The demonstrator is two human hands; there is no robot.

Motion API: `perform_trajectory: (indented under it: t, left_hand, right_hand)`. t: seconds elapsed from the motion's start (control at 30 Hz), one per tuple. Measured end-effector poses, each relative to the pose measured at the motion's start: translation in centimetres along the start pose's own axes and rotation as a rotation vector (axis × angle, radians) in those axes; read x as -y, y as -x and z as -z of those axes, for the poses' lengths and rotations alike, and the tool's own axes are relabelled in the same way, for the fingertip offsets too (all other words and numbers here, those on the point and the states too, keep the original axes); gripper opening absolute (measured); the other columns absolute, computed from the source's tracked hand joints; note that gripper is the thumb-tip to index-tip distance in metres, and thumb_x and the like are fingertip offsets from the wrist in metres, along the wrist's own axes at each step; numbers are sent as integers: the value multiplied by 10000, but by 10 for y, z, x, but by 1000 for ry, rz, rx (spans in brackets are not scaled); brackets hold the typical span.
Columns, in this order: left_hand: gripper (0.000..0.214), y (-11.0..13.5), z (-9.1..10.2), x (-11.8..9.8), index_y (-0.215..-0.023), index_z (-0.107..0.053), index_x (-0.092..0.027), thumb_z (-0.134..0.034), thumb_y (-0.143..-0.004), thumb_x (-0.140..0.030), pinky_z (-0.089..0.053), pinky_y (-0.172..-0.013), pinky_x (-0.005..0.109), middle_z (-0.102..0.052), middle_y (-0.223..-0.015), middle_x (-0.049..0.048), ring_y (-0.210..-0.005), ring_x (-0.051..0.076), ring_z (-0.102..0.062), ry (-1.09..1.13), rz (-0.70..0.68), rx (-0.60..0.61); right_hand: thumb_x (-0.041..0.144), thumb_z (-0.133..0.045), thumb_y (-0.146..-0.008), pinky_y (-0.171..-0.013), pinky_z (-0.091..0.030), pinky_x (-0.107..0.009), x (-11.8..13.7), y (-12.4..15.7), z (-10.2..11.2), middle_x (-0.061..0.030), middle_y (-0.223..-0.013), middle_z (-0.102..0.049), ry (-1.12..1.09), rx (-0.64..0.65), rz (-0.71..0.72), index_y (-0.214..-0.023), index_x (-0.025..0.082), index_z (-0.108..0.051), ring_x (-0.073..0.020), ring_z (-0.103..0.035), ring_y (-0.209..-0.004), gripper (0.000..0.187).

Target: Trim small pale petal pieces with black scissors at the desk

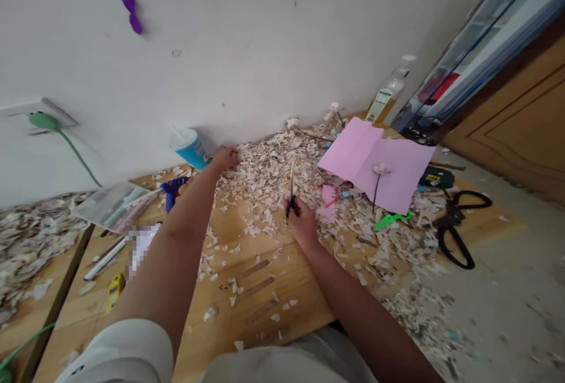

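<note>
My left hand (225, 157) reaches far forward and rests, fingers curled down, on a heap of pale paper scraps (273, 168) by the wall, next to a blue cup (190, 147). My right hand (301, 218) is closed around a thin wooden stick (292, 178) with a dark lower part, held upright above the wooden board (260, 289). Whether the left fingers grip any scrap is hidden.
A pink folded paper sheet (379, 165) with a small flower on it lies to the right. Black scissors (459, 224), a green clip (391, 219), a blue glue gun (174, 189), a clear box (110, 203), pencils, a bottle (388, 97) and scattered scraps lie around.
</note>
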State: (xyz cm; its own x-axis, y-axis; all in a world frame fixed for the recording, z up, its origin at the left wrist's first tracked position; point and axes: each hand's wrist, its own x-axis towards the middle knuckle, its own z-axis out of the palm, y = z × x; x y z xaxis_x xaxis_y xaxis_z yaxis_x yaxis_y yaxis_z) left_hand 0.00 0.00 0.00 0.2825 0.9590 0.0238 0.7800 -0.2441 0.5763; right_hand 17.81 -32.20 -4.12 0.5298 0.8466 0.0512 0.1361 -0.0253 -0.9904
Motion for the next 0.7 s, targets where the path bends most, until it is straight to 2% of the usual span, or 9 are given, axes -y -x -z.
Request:
perform_trajectory:
  t: [0.13, 0.23, 0.4, 0.53, 0.6, 0.7]
  left_hand:
    - [81, 0, -6, -4, -728, -684, -193, -729, -670, -225, -480, -881, 338, -681, -801, 89, -936, 246, -632, -64, 5, 26]
    - [33, -1, -7, -8, -751, -661, -179, -658, -733, -206, -486, -819, 322, -680, -780, 85, -849, 221, -632, -87, 29, 14]
    - [211, 1, 0, -10, -1021, -613, -162, -577, -818, -207, -480, -804, 317, -692, -915, 118, -906, 227, -629, -95, 89, -81]
    - [391, 6, 6, -11, -1207, -514, -140, -577, -828, -213, -460, -883, 428, -662, -1047, 195, -1034, 311, -614, -116, 157, -180]
    - [365, 9, 7, -12, -1182, -536, -149, -581, -827, -220, -439, -927, 467, -621, -1155, 225, -1108, 337, -586, -148, 153, -225]
    - [199, 11, 5, -15, -980, -631, -169, -617, -808, -268, -439, -949, 447, -596, -1210, 209, -1132, 332, -575, -211, 87, -217]
  right_hand:
    - [511, -588, -835, -688, -482, -265, -2, -1, 0, -51, -900, -726, -17, 3, 0, -971, 201, -710, -169, -641, -744, 360]
    - [518, -582, -837, -696, -484, -269, -3, -1, 0, -48, -894, -726, 10, 0, 7, -978, 200, -708, -171, -639, -748, 369]
    - [513, -571, -848, -681, -478, -265, -4, -1, 0, -49, -869, -723, 31, 0, 15, -996, 198, -709, -169, -631, -730, 374]
    - [496, -585, -844, -690, -479, -270, -4, -1, 0, -44, -874, -723, 3, 2, 18, -995, 198, -712, -163, -625, -718, 358]
    - [503, -590, -841, -696, -479, -272, -4, -1, -1, -45, -875, -723, 13, -6, 17, -982, 194, -714, -162, -623, -717, 361]
    - [509, -585, -844, -697, -477, -268, -3, -1, -1, -47, -877, -722, 31, -7, 18, -967, 193, -714, -162, -624, -724, 363]
